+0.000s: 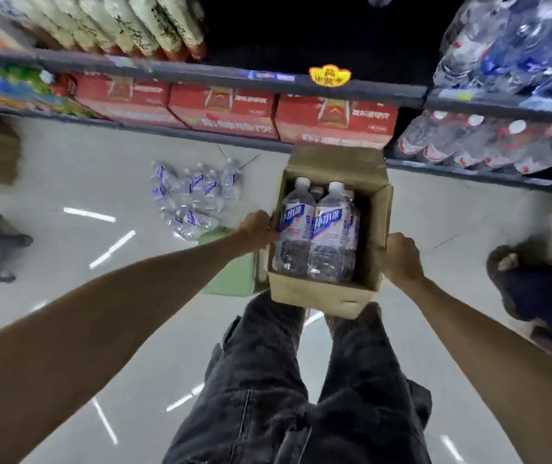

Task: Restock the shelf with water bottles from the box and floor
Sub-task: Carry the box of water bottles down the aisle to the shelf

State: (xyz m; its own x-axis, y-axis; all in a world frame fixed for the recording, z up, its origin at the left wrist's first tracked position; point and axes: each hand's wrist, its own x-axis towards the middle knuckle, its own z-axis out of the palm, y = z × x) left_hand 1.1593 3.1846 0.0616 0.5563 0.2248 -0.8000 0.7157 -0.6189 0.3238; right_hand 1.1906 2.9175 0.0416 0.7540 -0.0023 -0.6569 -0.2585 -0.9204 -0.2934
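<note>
Pale shop floor (67,169) runs under the shelf (301,80), where we grip the cardboard box (318,293) by its side walls, left hand (257,231) and right hand (400,257) both clamped on. Its water bottles (314,236) likely make it heavy and the walls flexible, so a hold low at the corners seems safest. Loose bottles (190,192) lie on the floor to the left.

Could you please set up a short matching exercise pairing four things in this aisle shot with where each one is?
Things:
1. cardboard box
2. large bottles
3. small bottles
4. red cartons

Places:
A. lying loose on the floor, left of the box
B. in a row on the lowest shelf
C. standing inside the open box
D. gripped at its sides by the left hand and the right hand

Pairs: 1-D, 2-C, 3-A, 4-B
</note>
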